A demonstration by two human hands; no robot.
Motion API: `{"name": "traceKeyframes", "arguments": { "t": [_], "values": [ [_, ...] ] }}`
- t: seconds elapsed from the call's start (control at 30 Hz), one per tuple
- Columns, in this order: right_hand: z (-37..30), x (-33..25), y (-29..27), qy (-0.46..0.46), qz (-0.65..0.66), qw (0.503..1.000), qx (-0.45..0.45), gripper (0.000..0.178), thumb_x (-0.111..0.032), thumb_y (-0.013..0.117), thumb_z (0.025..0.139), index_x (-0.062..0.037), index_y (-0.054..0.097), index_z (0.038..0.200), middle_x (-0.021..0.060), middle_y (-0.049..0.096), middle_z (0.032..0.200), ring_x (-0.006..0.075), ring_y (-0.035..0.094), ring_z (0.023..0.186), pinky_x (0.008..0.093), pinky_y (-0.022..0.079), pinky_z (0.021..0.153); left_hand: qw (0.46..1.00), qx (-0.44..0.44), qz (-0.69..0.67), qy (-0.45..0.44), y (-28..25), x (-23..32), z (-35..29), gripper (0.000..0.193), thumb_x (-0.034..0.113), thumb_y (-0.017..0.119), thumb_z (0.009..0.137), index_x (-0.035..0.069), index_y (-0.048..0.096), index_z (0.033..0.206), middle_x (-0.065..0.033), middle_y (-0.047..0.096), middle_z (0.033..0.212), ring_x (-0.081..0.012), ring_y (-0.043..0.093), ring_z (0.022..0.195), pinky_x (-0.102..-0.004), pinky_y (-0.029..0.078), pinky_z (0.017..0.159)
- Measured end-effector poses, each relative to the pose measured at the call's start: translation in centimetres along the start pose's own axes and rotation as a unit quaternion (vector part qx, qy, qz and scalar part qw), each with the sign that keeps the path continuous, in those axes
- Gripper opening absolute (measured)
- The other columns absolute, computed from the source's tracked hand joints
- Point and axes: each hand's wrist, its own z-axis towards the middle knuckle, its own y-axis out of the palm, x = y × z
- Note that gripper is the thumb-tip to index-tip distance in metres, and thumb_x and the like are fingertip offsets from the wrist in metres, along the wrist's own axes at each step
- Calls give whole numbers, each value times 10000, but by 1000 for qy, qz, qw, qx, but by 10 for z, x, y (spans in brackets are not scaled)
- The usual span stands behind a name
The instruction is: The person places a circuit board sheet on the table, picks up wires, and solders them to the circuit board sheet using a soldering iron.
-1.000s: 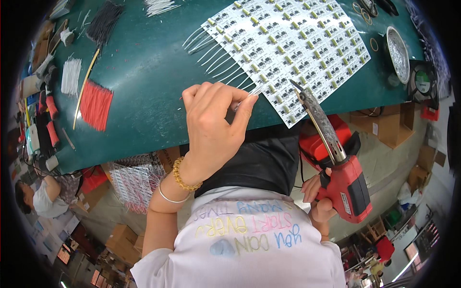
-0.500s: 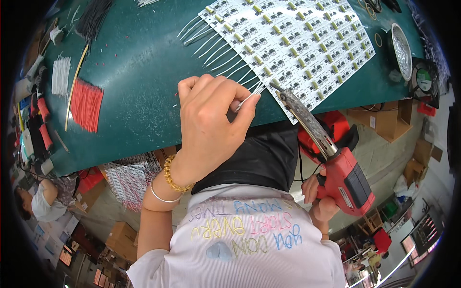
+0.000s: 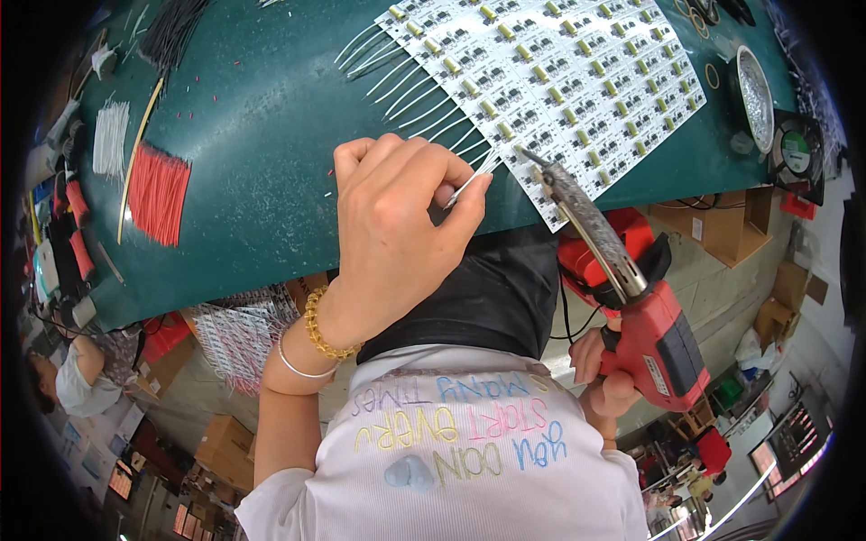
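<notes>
Pinched between the thumb and fingers of my left hand (image 3: pixel 397 207) are a few thin white wires (image 3: pixel 469 185). Their tips reach the near left edge of a white circuit board panel (image 3: pixel 550 99), which carries rows of yellow and black parts. More white wires (image 3: pixel 410 95) stick out from that same edge, farther along. My right hand (image 3: pixel 604 374) is wrapped round the grip of a red and black soldering gun (image 3: pixel 663 347). Its tip is over the panel, a little to the right of the pinched wires. The gun's body partly hides the right fingers.
Bundles of red wires (image 3: pixel 160 196), white wires (image 3: pixel 111 137) and black wires (image 3: pixel 171 34) lie on the green table (image 3: pixel 262 171) at left, beside a thin yellow stick (image 3: pixel 140 158). A metal bowl (image 3: pixel 754 97) and a small black fan (image 3: pixel 797 155) stand at right.
The soldering gun's tip has moved slightly to the right, over the panel and off its wire edge. My left hand keeps its pinch, almost in place.
</notes>
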Motion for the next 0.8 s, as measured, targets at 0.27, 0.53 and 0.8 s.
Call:
{"name": "traceKeyframes", "arguments": {
  "t": [0.27, 0.53, 0.8],
  "values": [
    [1, 11, -6, -33, 32, 999, -15, 795, -595, 574, 826, 85, 414, 1206, -15, 434, 494, 107, 421, 385, 260, 372, 419, 1000, -6, 11, -4, -2, 2, 0, 120, 77, 724, 739, 68, 615, 689, -1, 536, 608, -151, 492, 595, -293, 353, 717],
    [-3, 8, -6, -27, 64, 998, -7, 818, -617, 573, 814, 69, 405, 1226, -12, 427, 476, 113, 411, 373, 262, 340, 403, 996, 53, -53, -58, -22, 12, -3, 79, -58, 682, 750, -22, 681, 820, -73, 644, 754, -101, 598, 606, -212, 467, 537],
    [-13, 8, -6, 3, 35, 998, 54, 896, -682, 559, 776, 73, 406, 1233, -9, 429, 476, 117, 428, 400, 259, 338, 422, 999, -5, -10, -52, 6, 12, -5, 76, 60, 729, 742, 62, 659, 714, 8, 583, 597, -112, 471, 568, -284, 356, 772]
  ]
}}
